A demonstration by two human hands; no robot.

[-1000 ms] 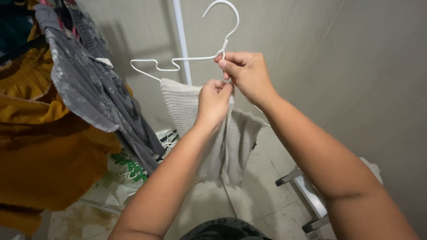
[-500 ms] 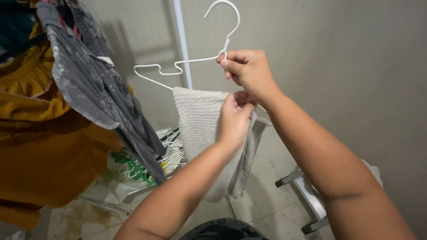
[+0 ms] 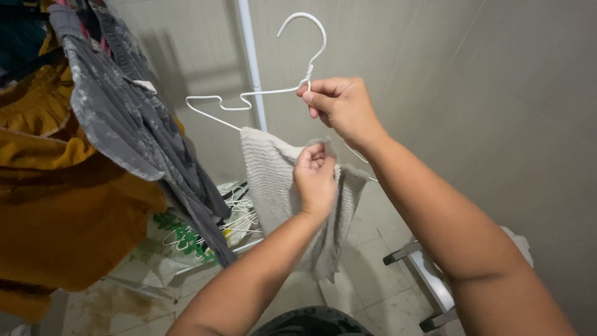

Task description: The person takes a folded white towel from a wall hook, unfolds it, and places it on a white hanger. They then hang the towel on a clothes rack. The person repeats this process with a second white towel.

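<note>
Fingers of my right hand (image 3: 344, 107) are pinched shut on the neck of the white wire hanger (image 3: 261, 93), right under the hook, holding it up in front of the wall. Left hand (image 3: 315, 177) sits just below at about 7 o'clock from it, curled closed on a bunch of the pale ribbed cloth (image 3: 273, 186). That cloth is already draped over the hanger's bottom wire and hangs down both sides of my left wrist, so I'd say the draping is mostly done, but it looks lumpy where I'm gripping it, and the hanger isn't hung on anything yet.

Out at 9 o'clock a grey mottled garment (image 3: 134, 134) hangs on the rack, with mustard-yellow fabric (image 3: 68, 211) behind and below it. Down around 8 o'clock there's a heap of spare white hangers (image 3: 233, 214) on the floor, and a metal frame (image 3: 423, 274) at 5 o'clock.
</note>
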